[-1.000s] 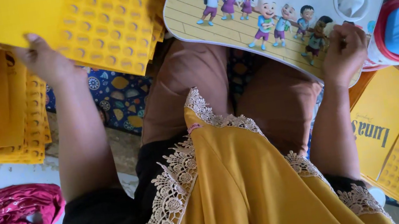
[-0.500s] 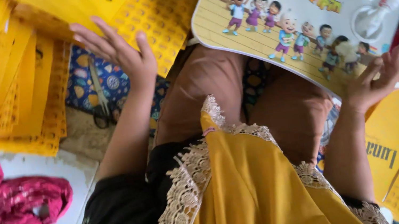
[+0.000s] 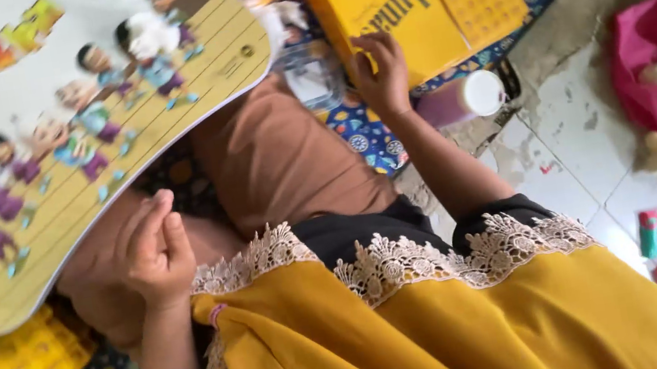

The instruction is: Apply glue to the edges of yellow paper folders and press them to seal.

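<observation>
Our right hand (image 3: 384, 77) lies open, fingers touching the near edge of the yellow flat box (image 3: 395, 0) just beyond it; our left hand (image 3: 156, 256), loosely curled and empty, rests below the cartoon-printed lap table (image 3: 73, 147).

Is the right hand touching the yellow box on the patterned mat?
Touching. The head view shows the right hand with its fingertips lying on the near edge of the yellow box; no gap shows between them.
</observation>
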